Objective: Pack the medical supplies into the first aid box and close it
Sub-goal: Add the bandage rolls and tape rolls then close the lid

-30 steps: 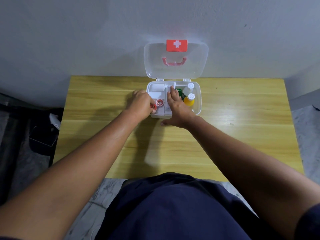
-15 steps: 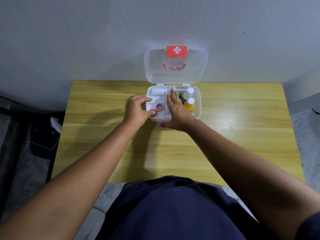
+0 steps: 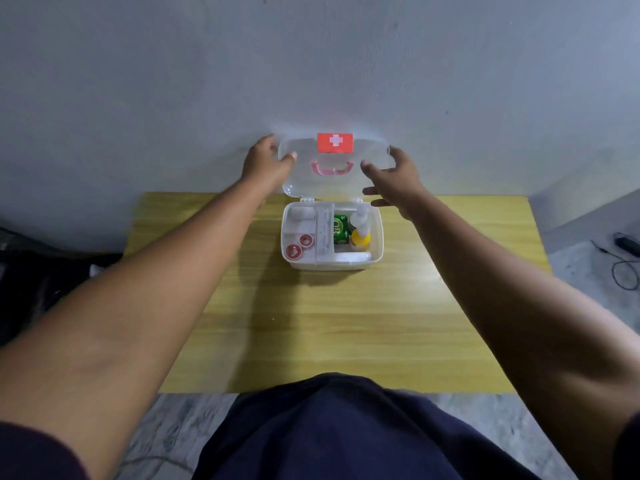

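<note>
The white first aid box stands open at the table's far middle. Inside lie two red tape rolls, a white gauze roll, a long white case, a green packet, a white bottle and a yellow bottle. Its clear lid, with a red cross label and pink handle, stands upright against the wall. My left hand grips the lid's left edge, thumb in front. My right hand is spread at the lid's right edge; contact is unclear.
The box sits on a yellow wooden table pushed against a grey wall. A black cable and plug lie on the floor at the right. Dark things sit on the floor at the left.
Both hands have left the inside of the box and risen to the two sides of the upright lid. The tape rolls now lie uncovered in the left compartment.
</note>
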